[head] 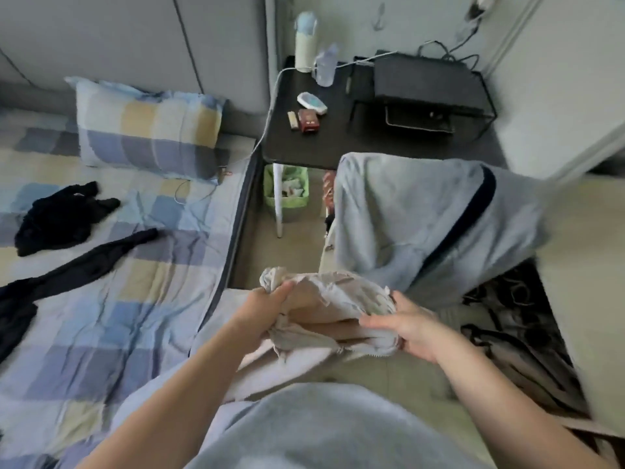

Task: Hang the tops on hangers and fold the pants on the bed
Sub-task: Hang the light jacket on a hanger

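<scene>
- Cream garment (pixel 341 296) is bunched into a wad; we can't tell top from pants. Its lower folds are blurred.
- Dark strip (pixel 84 265) on the bed (pixel 101 333) is cut off at frame left, kind unclear. Black bundle (pixel 61 218) near it is crumpled, also unclear.
- Grey-blue garment (pixel 406 225) drapes over sth hidden, just beyond the hands. Dark pile (pixel 514 316) at right is blurred.
- Pillow (pixel 145 130) lies at the bed head. Black table (pixel 321 143) stands beside the bed w/ bottle (pixel 306 42) and small items; green bin (pixel 287 191) sits under it.
- Cream garment is held in the air off the bed's right edge, before our torso.
- L hand (pixel 270 309) clenches a wad at its left end; R hand (pixel 409 330) grasps the right end, thumb on top.
- Long axis runs left-right betw. the hands.
</scene>
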Demonstrator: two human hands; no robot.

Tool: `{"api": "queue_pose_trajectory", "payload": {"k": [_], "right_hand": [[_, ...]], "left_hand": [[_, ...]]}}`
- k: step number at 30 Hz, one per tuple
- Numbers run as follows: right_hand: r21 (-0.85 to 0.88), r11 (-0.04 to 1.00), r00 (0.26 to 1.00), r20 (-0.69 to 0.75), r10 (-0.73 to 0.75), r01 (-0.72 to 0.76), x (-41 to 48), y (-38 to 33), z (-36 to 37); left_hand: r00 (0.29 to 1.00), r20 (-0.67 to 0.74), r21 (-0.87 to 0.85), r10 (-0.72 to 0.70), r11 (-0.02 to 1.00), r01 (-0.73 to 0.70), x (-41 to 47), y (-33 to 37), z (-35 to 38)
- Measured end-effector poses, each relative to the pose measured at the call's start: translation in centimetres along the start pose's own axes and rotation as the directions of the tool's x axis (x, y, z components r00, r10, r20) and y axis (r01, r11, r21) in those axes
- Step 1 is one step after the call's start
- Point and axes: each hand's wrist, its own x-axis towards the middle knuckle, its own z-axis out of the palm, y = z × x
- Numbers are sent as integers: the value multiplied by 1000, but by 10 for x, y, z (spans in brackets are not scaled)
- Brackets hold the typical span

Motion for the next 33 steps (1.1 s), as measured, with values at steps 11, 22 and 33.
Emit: {"api": "queue_pose_trajectory", "payload": {"k": [11, 22, 33], "right_hand": [[-277, 951, 665, -687, -295, 136, -83, 79, -189], [-255, 904, 148, -936, -321, 343, -190, 3, -322], [-410, 892, -275, -895, -352, 193, -307, -138, -451]], "left_hand": [[840, 513, 360, 176, 844, -397, -43, 114, 231], [488, 751, 71, 444, 681, -729, -116, 257, 389], [4, 796, -340, 605, 452, -825, -235, 472, 489]]}}
